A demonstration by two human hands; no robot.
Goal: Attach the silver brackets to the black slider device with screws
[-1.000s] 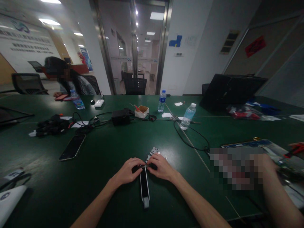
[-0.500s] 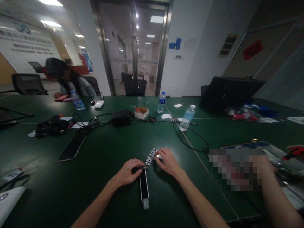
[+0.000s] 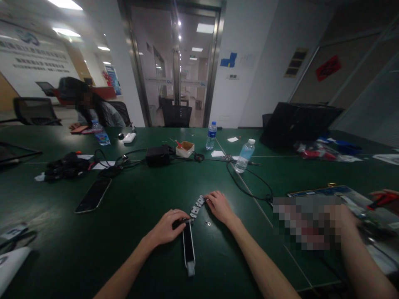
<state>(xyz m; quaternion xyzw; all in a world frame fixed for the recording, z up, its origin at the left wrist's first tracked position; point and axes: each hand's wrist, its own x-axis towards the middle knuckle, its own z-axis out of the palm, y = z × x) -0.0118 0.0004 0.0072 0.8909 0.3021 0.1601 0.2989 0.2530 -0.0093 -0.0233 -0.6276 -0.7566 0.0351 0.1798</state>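
Broadly, a dark green table (image 3: 146, 195) spreads under everything, smooth and faintly glossy, pale seams crossing its top. Toward its far right corner rests a bulky black case (image 3: 296, 126), boxy and tilted. Well in from the far edge stands a clear plastic bottle (image 3: 245, 157), white-capped, with a pale blue label.

The left hand (image 3: 171, 226) curls, thumb and fingertips drawn narrowly together on a dark piece (image 3: 186, 221) at the bar's far end. The right hand (image 3: 219, 206) has its fingers bunched at the upper right side of a row of plates (image 3: 196, 207); whether it grips one I cannot tell.

Between the forearms, toward the near edge, lies a slim bar (image 3: 188, 245), black-faced within a whitish rim. Its long axis runs from near edge to far, the far end leaning slightly left, the blunt grey end pointing nearward. Beyond it the plates, flat grey metal dotted with holes, slant toward the far right corner. Smallest, a shiny metal ring (image 3: 209, 224) lies below the right hand.
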